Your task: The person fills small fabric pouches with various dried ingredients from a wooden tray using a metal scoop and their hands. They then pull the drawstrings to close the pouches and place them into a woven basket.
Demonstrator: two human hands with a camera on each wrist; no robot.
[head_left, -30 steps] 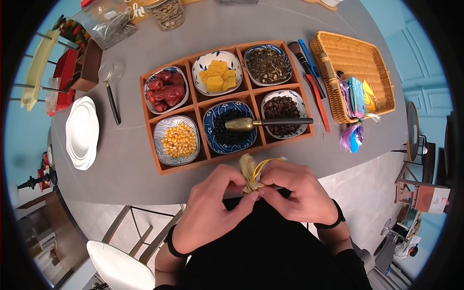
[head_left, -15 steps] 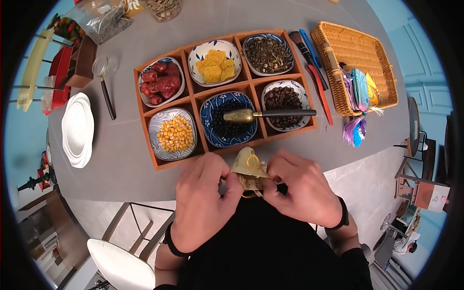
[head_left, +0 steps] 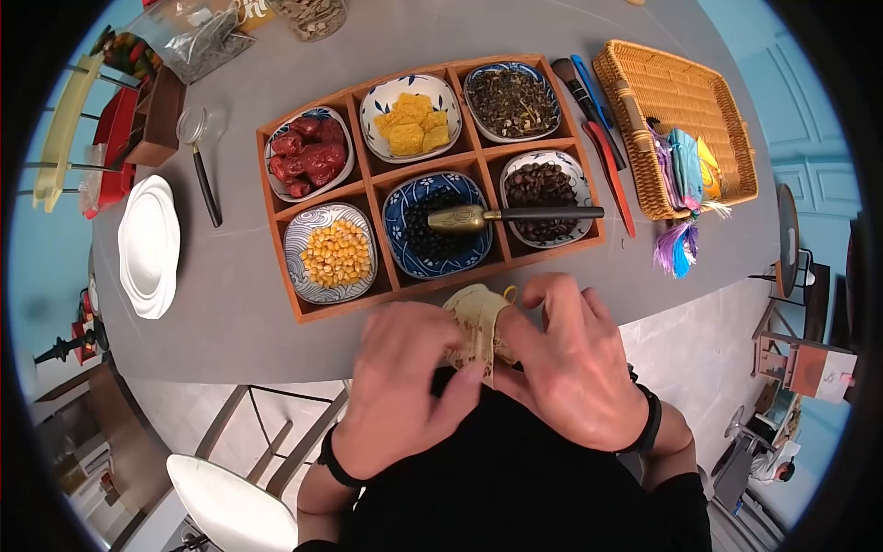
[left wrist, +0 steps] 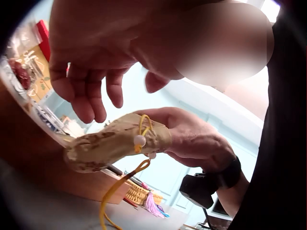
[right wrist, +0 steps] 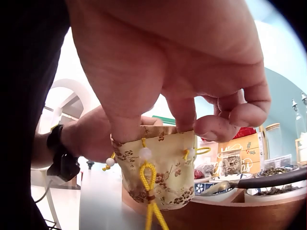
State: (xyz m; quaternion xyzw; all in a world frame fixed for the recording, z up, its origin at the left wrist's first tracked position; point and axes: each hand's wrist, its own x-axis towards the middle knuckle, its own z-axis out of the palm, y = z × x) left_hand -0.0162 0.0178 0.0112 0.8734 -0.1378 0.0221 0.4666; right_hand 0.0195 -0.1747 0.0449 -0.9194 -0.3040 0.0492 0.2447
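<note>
A cream brocade drawstring pouch (head_left: pixel 474 313) with brown flower patterns is held over the table's front edge. My right hand (head_left: pixel 581 373) has its thumb and a finger spread inside the mouth of the pouch, stretching it wide in the right wrist view. Yellow cord (right wrist: pixel 148 176) with pale beads hangs from its side. Beside the pouch is my left hand (head_left: pixel 405 382), blurred in the head view; in the left wrist view its loose fingers (left wrist: pixel 93 93) hang above the cloth. A brass scoop (head_left: pixel 460 219) lies across the bowls of black beans (head_left: pixel 434 235) and dark beans (head_left: pixel 543 193).
The wooden compartment box (head_left: pixel 349 311) also carries bowls of corn kernels (head_left: pixel 336 253), red dates (head_left: pixel 313 161), yellow chunks (head_left: pixel 414 124) and dried leaves (head_left: pixel 510 103). White bowls (head_left: pixel 149 248) and a strainer (head_left: pixel 204 175) stand left, a wicker basket (head_left: pixel 681 101) with pouches right.
The pouch has gone from gathered to spread wide at its mouth. My right thumb and finger have gone into it, while my left hand has loosened from its edge.
</note>
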